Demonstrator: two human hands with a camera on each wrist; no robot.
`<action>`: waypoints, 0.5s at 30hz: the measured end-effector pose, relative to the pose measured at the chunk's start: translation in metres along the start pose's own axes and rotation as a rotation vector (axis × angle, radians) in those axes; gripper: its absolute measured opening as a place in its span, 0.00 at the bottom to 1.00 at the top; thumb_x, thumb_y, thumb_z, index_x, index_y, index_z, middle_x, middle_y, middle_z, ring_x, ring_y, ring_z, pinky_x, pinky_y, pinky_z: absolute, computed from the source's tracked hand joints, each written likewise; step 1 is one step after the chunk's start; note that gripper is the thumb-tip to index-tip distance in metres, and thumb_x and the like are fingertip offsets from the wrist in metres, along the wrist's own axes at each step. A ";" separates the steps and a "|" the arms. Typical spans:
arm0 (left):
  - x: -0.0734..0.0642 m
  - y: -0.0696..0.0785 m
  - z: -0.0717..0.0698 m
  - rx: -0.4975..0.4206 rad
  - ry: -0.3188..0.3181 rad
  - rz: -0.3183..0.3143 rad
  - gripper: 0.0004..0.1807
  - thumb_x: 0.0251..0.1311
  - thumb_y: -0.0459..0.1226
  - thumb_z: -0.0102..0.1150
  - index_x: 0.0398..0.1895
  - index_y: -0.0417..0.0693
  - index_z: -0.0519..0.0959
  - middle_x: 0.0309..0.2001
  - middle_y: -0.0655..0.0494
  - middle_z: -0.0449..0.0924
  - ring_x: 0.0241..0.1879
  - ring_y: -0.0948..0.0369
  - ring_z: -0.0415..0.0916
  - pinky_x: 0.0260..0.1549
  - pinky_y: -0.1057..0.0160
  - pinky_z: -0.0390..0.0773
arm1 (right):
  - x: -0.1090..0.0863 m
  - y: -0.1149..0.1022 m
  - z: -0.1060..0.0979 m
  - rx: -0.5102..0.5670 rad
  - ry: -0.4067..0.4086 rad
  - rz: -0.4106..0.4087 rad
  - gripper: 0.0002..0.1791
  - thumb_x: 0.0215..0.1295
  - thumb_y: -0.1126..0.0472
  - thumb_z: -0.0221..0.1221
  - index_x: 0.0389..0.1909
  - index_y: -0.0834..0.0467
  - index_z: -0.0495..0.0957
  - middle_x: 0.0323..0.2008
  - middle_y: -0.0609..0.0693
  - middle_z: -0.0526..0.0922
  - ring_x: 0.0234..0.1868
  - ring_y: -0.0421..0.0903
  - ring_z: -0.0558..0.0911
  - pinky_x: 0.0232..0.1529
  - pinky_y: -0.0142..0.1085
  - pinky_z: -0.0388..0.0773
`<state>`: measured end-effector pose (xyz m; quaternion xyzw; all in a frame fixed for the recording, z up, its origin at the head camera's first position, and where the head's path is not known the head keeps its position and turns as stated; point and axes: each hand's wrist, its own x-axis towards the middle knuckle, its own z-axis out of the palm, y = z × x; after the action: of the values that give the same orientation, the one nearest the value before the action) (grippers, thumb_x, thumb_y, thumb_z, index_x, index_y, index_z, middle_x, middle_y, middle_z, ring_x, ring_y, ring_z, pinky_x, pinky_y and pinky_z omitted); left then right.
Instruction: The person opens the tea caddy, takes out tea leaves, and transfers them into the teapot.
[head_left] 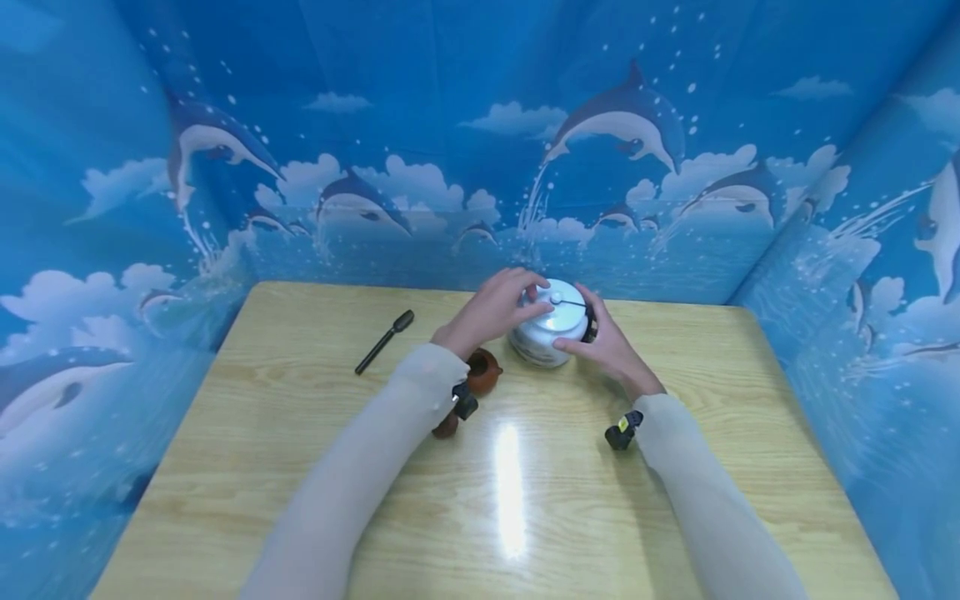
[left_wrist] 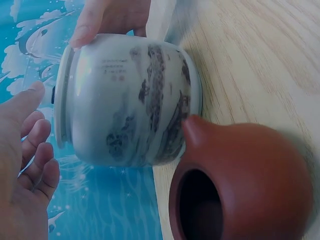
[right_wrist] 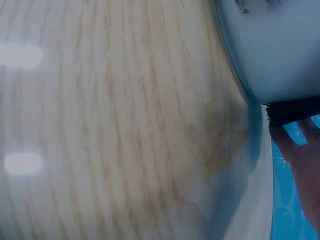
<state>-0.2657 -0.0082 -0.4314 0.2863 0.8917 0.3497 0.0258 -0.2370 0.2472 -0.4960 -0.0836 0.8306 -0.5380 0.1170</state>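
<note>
A white lidded ceramic jar (head_left: 538,346) stands near the table's back edge. Its side bears a painted landscape, plain in the left wrist view. The right hand (head_left: 609,346) grips the jar's right side, thumb in front and fingers behind, beside a black tassel (right_wrist: 292,111). Over the left of the round white lid (head_left: 562,315) reaches the left hand (head_left: 498,307), thumb and fingers spread apart at its rim. In the left wrist view that hand's fingers (left_wrist: 37,155) are loosely bent, with nothing between them. Below the left wrist sits a brown clay teapot (head_left: 486,377), uncovered, its spout towards the jar.
A small brown round piece (head_left: 446,427) lies partly hidden under the left sleeve. Left of the hands is a slim black tool with a wider head (head_left: 385,342). Blue dolphin-print cloth (head_left: 420,167) surrounds the wooden table (head_left: 570,500) at the back and sides.
</note>
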 end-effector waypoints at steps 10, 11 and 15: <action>0.011 0.006 0.011 0.011 0.019 -0.019 0.25 0.76 0.54 0.66 0.68 0.52 0.82 0.48 0.59 0.82 0.50 0.62 0.76 0.48 0.59 0.80 | 0.000 0.001 0.002 0.013 -0.015 0.045 0.62 0.71 0.44 0.73 0.90 0.37 0.37 0.90 0.53 0.43 0.88 0.61 0.51 0.85 0.66 0.48; 0.011 0.006 0.012 0.013 0.020 -0.022 0.25 0.76 0.54 0.66 0.67 0.52 0.83 0.47 0.59 0.82 0.49 0.62 0.76 0.47 0.60 0.80 | 0.001 0.001 0.002 0.013 -0.020 0.044 0.62 0.71 0.44 0.73 0.90 0.38 0.37 0.89 0.54 0.43 0.88 0.61 0.51 0.85 0.66 0.49; 0.014 0.005 0.016 0.026 0.028 -0.021 0.23 0.76 0.55 0.66 0.64 0.53 0.83 0.46 0.60 0.81 0.47 0.63 0.76 0.45 0.62 0.79 | 0.002 0.003 0.002 0.030 -0.024 0.053 0.61 0.71 0.43 0.72 0.90 0.37 0.38 0.89 0.53 0.44 0.87 0.60 0.53 0.85 0.65 0.51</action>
<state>-0.2711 0.0123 -0.4380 0.2724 0.8994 0.3417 0.0135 -0.2389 0.2463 -0.4991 -0.0662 0.8228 -0.5463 0.1421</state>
